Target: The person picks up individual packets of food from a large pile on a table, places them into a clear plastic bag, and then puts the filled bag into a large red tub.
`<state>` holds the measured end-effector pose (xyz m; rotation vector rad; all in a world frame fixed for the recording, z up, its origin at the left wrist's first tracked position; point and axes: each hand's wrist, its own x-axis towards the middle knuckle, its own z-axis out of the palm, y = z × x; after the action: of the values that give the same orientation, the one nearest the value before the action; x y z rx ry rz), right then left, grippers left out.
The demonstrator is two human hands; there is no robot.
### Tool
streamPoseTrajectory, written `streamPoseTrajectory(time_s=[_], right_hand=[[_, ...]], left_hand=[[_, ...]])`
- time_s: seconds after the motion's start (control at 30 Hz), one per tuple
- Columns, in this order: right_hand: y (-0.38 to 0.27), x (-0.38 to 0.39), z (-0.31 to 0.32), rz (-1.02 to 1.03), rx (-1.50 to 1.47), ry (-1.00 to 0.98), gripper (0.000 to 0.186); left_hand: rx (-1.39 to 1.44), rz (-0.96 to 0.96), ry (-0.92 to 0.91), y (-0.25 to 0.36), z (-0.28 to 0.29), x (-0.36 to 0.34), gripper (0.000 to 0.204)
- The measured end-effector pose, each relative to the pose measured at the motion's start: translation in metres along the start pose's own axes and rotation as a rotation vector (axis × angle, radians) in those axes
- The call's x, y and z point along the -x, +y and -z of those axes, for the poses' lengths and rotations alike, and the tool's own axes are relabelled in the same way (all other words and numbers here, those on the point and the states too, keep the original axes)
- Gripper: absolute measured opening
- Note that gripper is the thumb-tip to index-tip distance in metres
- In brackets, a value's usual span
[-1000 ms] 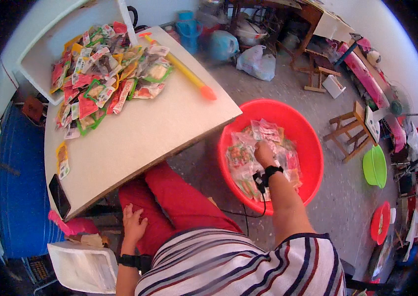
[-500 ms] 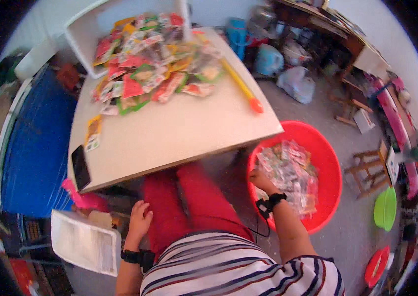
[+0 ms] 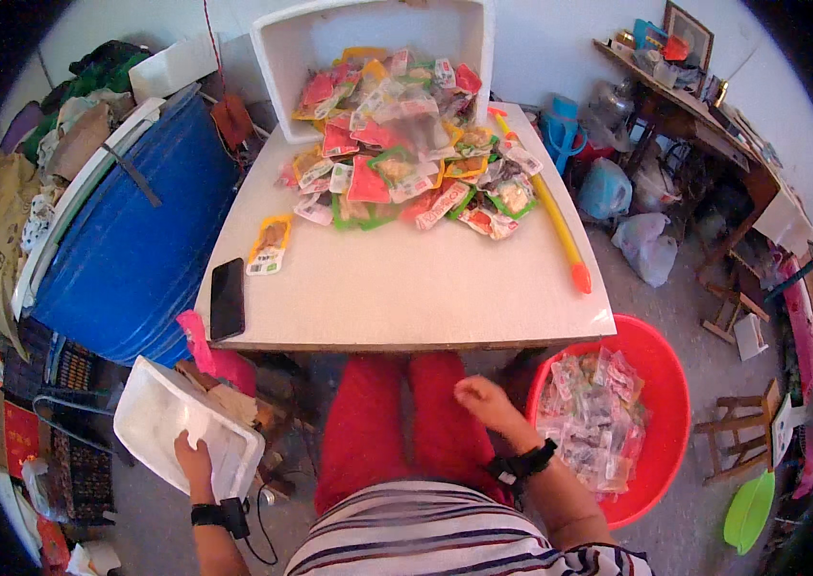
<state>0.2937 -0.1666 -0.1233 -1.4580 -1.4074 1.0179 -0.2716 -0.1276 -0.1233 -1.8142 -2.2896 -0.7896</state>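
My left hand (image 3: pixel 193 459) is open, fingers apart, over the white foam box (image 3: pixel 161 415) on the lower left; whether it touches the box I cannot tell. Above my right thigh, beside the red tub (image 3: pixel 673 422), is my right hand (image 3: pixel 488 401), its fingers curled in and no object showing in them. Many clear plastic packets (image 3: pixel 594 422) lie inside that tub. On the table (image 3: pixel 406 298), a heap of colourful snack packets (image 3: pixel 368 182) spills out of a white foam box (image 3: pixel 279 86) tipped on its side.
A black phone (image 3: pixel 228 300) and a single yellow packet (image 3: pixel 270 245) lie at the table's left. Along its right edge runs a yellow tube (image 3: pixel 555 226) with an orange end. A big blue tub (image 3: pixel 137 240) stands left, a wooden stool (image 3: pixel 742 432) right.
My left hand has gone from beside my thigh to the foam box on the left. My right hand has come out of the red tub toward my lap. The whole view has shifted.
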Motion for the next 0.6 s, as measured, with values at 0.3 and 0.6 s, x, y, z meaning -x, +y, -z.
streamPoseTrajectory(time_s=[0.3, 0.6], right_hand=[[-0.002, 0.0, -0.026, 0.012, 0.081, -0.219, 0.013], [0.029, -0.001, -0.038, 0.025, -0.066, -0.232, 0.017]], left_hand=[[0.074, 0.071, -0.469, -0.01, 0.017, -0.012, 0.024], [-0.122, 0.002, -0.666, -0.056, 0.004, -0.025, 0.025]])
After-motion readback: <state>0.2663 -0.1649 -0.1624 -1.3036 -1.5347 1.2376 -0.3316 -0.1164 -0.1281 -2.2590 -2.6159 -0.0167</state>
